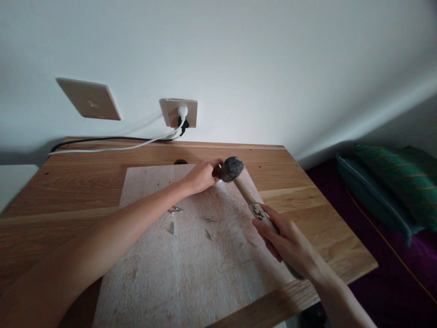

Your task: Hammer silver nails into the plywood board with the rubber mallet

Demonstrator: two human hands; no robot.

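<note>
My right hand (287, 239) is wrapped round the handle of a rubber mallet (251, 199), whose dark head hangs close beside my left fingertips. Toward the board's far edge, my left hand (205, 175) is closed in a pinch; whatever is between the fingers is mostly hidden by the hand and the mallet head. Beneath both hands lies a pale, whitish wooden board (191, 278). Several small shiny metal pieces, which look like nails (209, 219), are scattered on it, some next to my left forearm.
The board rests on a wooden desk (307, 200) against a white wall. A white cable (136, 146) and a black cable run along the back to a wall socket (170, 114). A round hole (180, 161) shows behind the board. Cushions (399, 182) lie at right.
</note>
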